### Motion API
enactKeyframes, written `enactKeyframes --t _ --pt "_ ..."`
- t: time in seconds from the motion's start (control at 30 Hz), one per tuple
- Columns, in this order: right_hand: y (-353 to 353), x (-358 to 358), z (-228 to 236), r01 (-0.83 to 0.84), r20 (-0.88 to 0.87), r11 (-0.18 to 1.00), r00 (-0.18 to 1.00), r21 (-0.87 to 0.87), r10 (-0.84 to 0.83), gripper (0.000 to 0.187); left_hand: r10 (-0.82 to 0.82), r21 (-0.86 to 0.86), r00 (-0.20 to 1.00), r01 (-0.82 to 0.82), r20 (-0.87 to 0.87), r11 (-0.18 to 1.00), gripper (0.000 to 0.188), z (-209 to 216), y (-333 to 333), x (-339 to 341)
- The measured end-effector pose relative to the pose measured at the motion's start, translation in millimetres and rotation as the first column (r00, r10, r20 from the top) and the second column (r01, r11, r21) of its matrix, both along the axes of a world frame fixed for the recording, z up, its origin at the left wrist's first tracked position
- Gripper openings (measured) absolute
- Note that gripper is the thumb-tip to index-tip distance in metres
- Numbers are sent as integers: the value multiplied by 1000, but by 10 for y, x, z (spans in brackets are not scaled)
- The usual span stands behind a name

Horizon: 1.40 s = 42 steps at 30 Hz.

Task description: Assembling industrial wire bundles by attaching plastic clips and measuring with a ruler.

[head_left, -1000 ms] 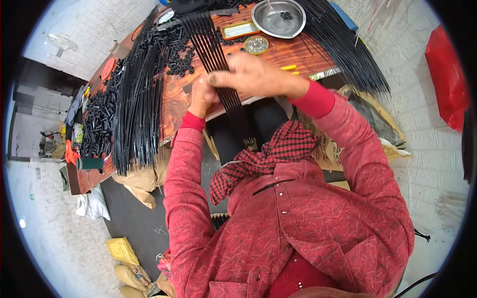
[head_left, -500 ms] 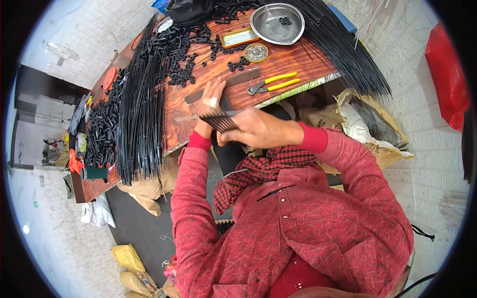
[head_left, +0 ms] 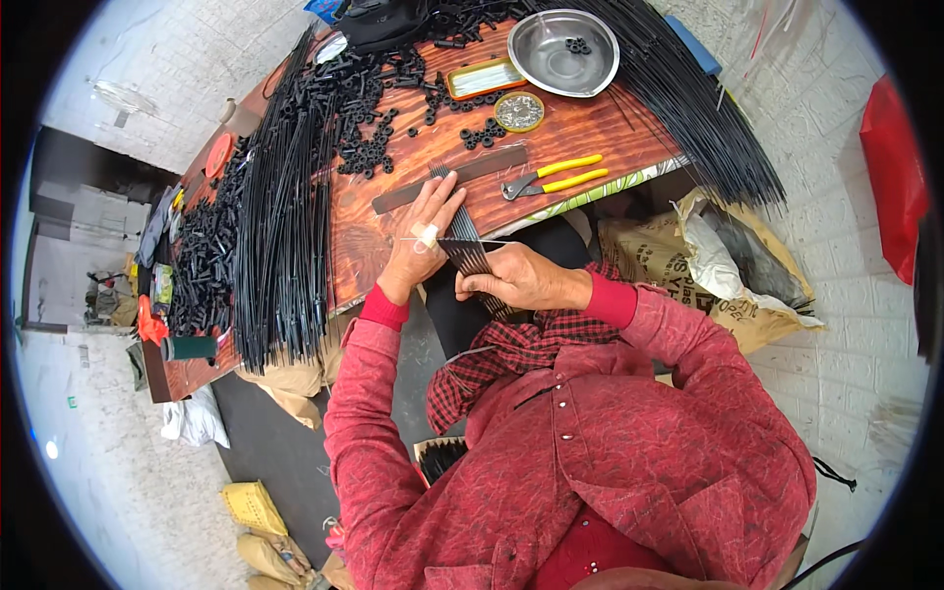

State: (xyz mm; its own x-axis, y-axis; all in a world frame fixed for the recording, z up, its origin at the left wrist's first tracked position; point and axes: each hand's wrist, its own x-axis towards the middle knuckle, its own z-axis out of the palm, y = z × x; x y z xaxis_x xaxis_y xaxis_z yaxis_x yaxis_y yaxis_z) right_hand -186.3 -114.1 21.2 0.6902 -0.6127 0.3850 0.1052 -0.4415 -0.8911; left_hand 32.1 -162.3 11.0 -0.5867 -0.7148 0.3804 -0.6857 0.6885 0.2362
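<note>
Several thin black rods (head_left: 468, 258) lie side by side in a flat row, slanting from the table edge toward my lap. My right hand (head_left: 531, 276) is closed around their near part. My left hand (head_left: 421, 246) rests against the left side of the row, fingers stretched out along it, its thumb hidden. White tape is wrapped on this hand. A thin pale wire (head_left: 492, 242) crosses the rods between both hands. Just beyond lies a dark flat bar (head_left: 492, 168). To its right are cutting pliers (head_left: 556, 177) with yellow handles.
Long black rods are heaped at the left (head_left: 280, 216) and right (head_left: 688, 98) of the wooden table (head_left: 359, 236). Small black rings (head_left: 366, 149), a metal bowl (head_left: 551, 74), a round tin (head_left: 519, 112) and a rectangular tray (head_left: 482, 79) sit farther back. An opened sack (head_left: 659, 256) stands at the right.
The row of rods has swung from lying across my hands to slanting toward my lap. My right hand has moved slightly right and down, still gripping it. The view has shifted a little.
</note>
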Motion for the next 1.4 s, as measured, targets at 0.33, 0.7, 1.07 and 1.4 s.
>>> enactKeyframes --t 0.33,0.7,1.07,1.4 --pt "-133 -2 -27 17 -26 999 1000 30 -16 20 -173 360 983 142 54 922 81 58 476 0" --pt "-149 63 3 -9 -81 1000 997 -12 8 23 -53 191 996 65 -68 979 120 -209 611 -203" --pt "-136 113 91 -15 -105 994 995 -105 4 22 80 150 977 -50 -199 987 75 -444 652 -251" --pt "-266 33 200 -79 -193 977 980 -199 40 32 44 136 980 -17 -195 991 45 -374 625 -286"
